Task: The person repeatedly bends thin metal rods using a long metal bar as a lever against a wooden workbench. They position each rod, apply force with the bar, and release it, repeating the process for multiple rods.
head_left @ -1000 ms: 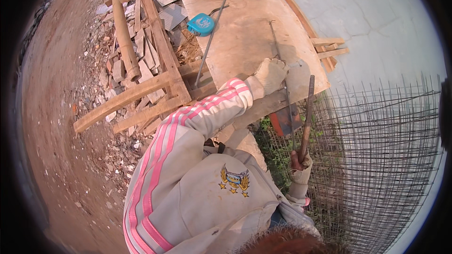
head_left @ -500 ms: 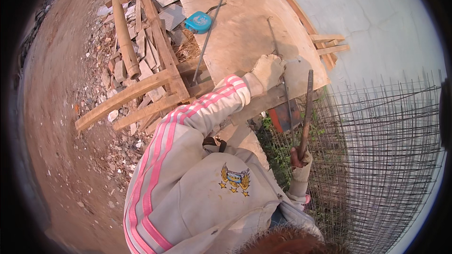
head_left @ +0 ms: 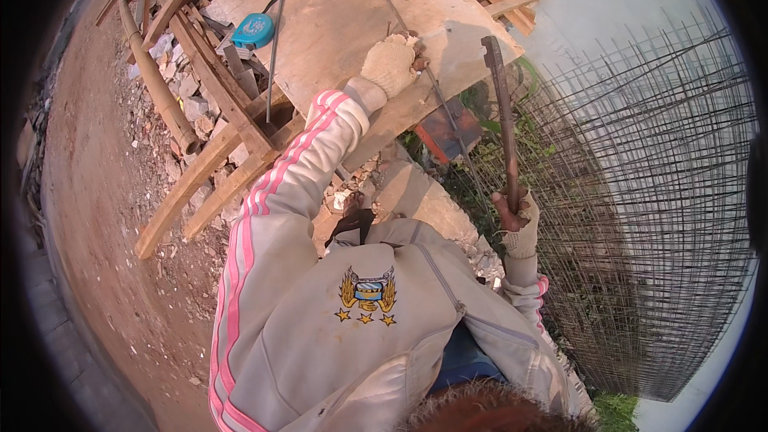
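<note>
My left hand (head_left: pixel 394 64), in a cream knit glove with bare fingertips, is closed around a thin steel rod (head_left: pixel 442 99) over the plywood sheet (head_left: pixel 336 0). The rod's far end has a small hook and lies on the board; its other end runs past the board's edge down toward my right side. My right hand (head_left: pixel 516 214), gloved the same way, grips the lower end of a thick rusty rebar bending bar (head_left: pixel 504 112). That bar stands up from my fist, with a notched head at its top. Whether the rod touches my right hand, I cannot tell.
A blue tape measure (head_left: pixel 253 30) and another dark rod (head_left: pixel 280 32) lie on the plywood's left side. Wooden beams (head_left: pixel 216 72), a bamboo pole (head_left: pixel 156 84) and rubble are at the left. Wire mesh (head_left: pixel 640 192) leans at the right, near an orange-and-dark object (head_left: pixel 450 130).
The view has shifted, so the board and beams appear farther left. My right hand and the bar appear higher, with the bar's head now in plain sight. Both grips stay the same.
</note>
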`<action>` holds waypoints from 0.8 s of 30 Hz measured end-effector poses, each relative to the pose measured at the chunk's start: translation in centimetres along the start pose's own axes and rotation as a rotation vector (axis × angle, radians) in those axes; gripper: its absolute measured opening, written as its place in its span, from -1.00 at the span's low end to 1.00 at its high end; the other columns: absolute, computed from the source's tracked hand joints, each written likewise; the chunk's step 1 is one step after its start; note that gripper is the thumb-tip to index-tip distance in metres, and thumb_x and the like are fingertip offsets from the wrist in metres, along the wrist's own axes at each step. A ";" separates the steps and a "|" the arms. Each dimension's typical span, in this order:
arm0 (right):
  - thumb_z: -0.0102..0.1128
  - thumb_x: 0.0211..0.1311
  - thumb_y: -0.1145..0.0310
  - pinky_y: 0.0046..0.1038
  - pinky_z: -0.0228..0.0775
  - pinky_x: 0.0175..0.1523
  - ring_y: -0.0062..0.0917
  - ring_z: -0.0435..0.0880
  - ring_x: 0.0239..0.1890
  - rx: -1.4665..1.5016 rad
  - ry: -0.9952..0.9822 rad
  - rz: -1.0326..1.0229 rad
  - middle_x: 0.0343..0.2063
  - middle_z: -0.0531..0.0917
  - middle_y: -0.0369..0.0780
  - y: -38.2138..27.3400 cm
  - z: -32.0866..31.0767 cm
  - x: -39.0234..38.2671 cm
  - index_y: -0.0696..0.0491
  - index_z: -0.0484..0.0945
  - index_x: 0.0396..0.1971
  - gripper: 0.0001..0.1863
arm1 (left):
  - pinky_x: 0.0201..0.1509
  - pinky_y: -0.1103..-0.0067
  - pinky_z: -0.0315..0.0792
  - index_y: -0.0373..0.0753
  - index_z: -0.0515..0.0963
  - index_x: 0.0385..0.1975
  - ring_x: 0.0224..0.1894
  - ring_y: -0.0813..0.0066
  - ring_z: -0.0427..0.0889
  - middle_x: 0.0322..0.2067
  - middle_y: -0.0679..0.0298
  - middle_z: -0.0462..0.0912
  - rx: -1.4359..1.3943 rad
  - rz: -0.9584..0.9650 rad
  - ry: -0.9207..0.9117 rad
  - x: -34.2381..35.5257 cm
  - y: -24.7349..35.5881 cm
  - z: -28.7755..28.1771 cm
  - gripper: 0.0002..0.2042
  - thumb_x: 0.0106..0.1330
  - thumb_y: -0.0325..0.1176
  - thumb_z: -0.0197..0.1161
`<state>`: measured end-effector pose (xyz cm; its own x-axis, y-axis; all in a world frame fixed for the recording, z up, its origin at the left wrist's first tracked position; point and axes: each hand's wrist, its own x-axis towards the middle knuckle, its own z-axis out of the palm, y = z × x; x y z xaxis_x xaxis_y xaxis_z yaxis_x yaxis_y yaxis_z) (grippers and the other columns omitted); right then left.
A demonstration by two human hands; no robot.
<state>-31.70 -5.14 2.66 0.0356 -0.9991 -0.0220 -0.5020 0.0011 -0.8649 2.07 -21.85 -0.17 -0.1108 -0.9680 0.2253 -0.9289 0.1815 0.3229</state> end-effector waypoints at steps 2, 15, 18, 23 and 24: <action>0.31 0.31 0.32 -0.59 0.23 -0.41 -0.73 0.40 -0.50 0.059 -0.042 0.004 -0.60 0.48 -0.41 1.0 -2.8 -0.1 0.09 0.50 -0.40 -0.79 | 0.07 0.23 0.51 -0.33 0.42 0.11 0.06 0.04 0.55 -0.04 -0.01 0.55 0.005 0.002 0.031 0.0 0.1 -0.2 -0.50 0.16 -0.27 0.25; 0.16 0.42 0.11 -0.53 0.03 -0.46 -0.72 0.21 -0.57 -0.097 -0.325 0.037 -0.68 0.29 -0.43 7.0 -9.9 2.6 0.08 0.41 -0.49 -0.62 | -0.09 0.24 0.54 -0.26 0.57 -0.15 -0.12 0.04 0.65 -0.24 0.03 0.65 0.005 -0.044 0.109 -0.4 0.1 1.1 -0.61 0.12 -0.11 0.32; 0.15 0.43 0.09 -0.53 0.03 -0.49 -0.72 0.21 -0.59 0.044 -0.483 -0.218 -0.68 0.30 -0.43 7.1 -2.2 9.2 0.07 0.41 -0.48 -0.62 | -0.12 0.24 0.57 -0.20 0.62 -0.16 -0.15 0.04 0.67 -0.25 0.06 0.66 -0.078 -0.045 0.129 0.0 -0.2 1.4 -0.61 0.11 -0.06 0.33; 0.13 0.43 0.06 -0.52 0.03 -0.52 -0.72 0.21 -0.62 0.182 -0.650 -0.345 -0.69 0.32 -0.42 4.1 8.7 14.0 0.06 0.40 -0.47 -0.60 | -0.12 0.25 0.56 -0.18 0.66 -0.27 -0.18 0.06 0.68 -0.29 0.10 0.68 -0.062 -0.050 0.172 0.4 -0.3 2.1 -0.66 0.10 -0.06 0.32; 0.12 0.43 0.05 -0.52 0.03 -0.53 -0.72 0.21 -0.62 0.202 -0.681 -0.358 -0.69 0.32 -0.42 3.6 9.9 14.1 0.06 0.40 -0.47 -0.60 | -0.12 0.24 0.56 -0.18 0.66 -0.29 -0.18 0.04 0.68 -0.30 0.08 0.68 -0.114 -0.043 0.153 0.5 -0.4 2.2 -0.66 0.10 -0.05 0.32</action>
<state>-24.47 -18.76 -5.75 0.7187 -0.6948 0.0291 -0.1961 -0.2426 -0.9501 1.56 -22.80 -2.19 -0.0088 -0.9390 0.3439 -0.8845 0.1678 0.4354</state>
